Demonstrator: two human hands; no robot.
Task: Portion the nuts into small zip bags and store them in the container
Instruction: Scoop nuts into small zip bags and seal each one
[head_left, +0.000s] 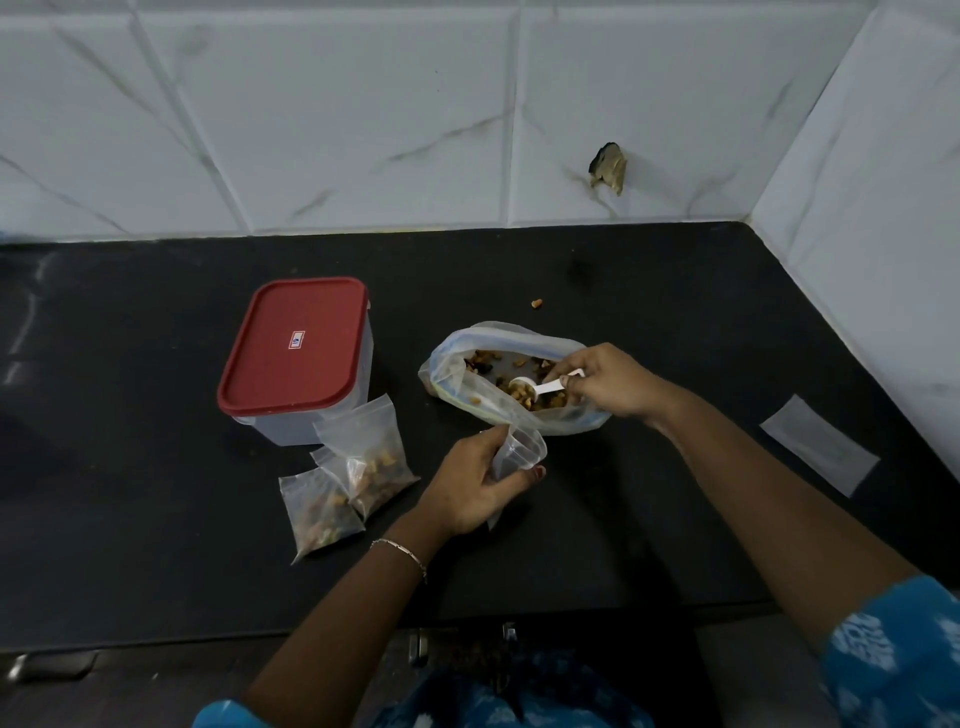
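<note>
A large clear bag of mixed nuts (457, 358) lies open on the black counter. My right hand (608, 382) holds a small white scoop (540, 387) whose bowl is down among the nuts inside that bag. My left hand (467, 486) grips an empty small zip bag (519, 449), its mouth held open just in front of the big bag. Filled small zip bags (358, 467) lie in a pile to the left. Behind them stands a clear container with a red lid (296, 348), lid on.
One loose nut (536, 303) lies on the black counter (649, 291) behind the big bag. A flat empty zip bag (818, 444) rests at the right. White tiled walls close the back and right side. The counter's front edge runs below my forearms.
</note>
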